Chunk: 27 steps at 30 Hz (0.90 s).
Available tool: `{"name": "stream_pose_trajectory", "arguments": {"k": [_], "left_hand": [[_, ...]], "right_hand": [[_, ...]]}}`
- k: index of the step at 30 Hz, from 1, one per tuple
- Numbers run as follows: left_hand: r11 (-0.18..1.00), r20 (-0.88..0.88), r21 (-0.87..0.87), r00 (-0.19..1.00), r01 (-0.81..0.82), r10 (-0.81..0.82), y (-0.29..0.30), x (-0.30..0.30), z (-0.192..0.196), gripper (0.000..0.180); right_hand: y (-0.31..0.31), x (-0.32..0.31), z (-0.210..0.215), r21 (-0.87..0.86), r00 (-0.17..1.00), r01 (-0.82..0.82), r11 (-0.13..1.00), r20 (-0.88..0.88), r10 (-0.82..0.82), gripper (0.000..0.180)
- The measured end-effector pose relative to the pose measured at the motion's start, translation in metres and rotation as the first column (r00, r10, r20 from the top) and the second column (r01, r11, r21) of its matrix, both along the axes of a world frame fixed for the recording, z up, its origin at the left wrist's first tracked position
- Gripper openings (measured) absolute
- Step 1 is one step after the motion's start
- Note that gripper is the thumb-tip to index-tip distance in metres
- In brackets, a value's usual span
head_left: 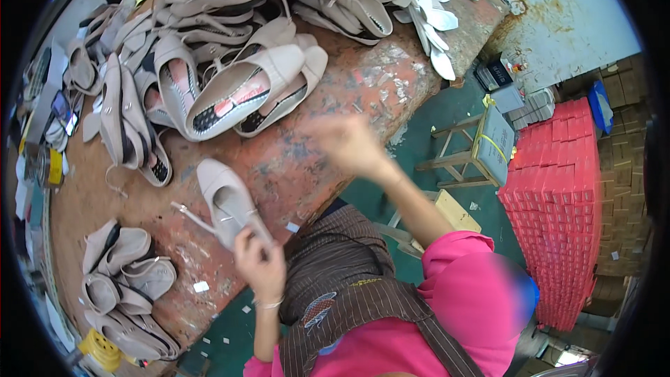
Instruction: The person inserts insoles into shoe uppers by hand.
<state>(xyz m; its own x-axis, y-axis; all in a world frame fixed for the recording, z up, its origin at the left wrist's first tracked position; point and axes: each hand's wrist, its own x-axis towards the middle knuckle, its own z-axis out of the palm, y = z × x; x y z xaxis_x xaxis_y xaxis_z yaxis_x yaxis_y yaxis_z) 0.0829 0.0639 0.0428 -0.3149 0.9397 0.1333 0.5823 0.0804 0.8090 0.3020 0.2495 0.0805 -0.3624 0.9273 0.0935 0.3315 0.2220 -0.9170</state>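
A beige slingback shoe [222, 188] is held by its heel end in my left hand [261, 267], over the near edge of the worktable [202, 244]. Its toe points away from me, and its thin strap sticks out to the left. My right hand [349, 145] is raised above the table's right part, its fingers smeared by motion. Just beyond both hands lies a beige shoe with a pinkish insole [241, 94], at the front of a large heap of shoes [209, 10].
Finished-looking beige shoes [129, 272] stand grouped at the table's left. White insole-shaped pieces [426, 14] lie at the far right edge. On the right are a wooden stool [481, 146], stacked red boxes [551, 216] and brown cartons [621, 160]. A yellow object [101, 349] sits lower left.
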Motion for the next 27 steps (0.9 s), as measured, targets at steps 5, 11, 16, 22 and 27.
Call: {"name": "stream_pose_trajectory", "arguments": {"k": [5,11,16,22,27], "left_hand": [[0.761,0.732,0.12,0.574,-0.638,0.366,-0.089,-0.174,0.018,0.063],[0.681,-0.61,0.158,0.471,-0.715,0.637,-0.088,-0.28,0.109,0.046],[0.951,-0.628,0.248,0.717,-0.183,0.302,0.072,-0.117,0.095,0.045],[0.92,-0.782,0.169,0.617,0.352,-0.092,0.191,-0.054,0.026,0.035],[0.915,-0.517,0.208,0.833,0.345,-0.196,0.136,-0.039,0.058,0.018]], "right_hand": [[0.139,0.199,-0.049,0.609,0.243,0.57,0.551,0.516,-0.822,0.036],[0.213,0.295,-0.114,0.569,-0.063,0.504,0.65,0.775,-0.629,0.035],[0.188,0.286,-0.061,0.401,0.283,0.495,0.77,0.764,-0.58,0.029],[0.049,0.157,-0.004,-0.495,0.882,0.234,0.837,-0.254,-0.397,0.025],[-0.003,0.099,-0.015,-0.596,0.873,0.031,0.803,-0.374,-0.311,0.032]]}}
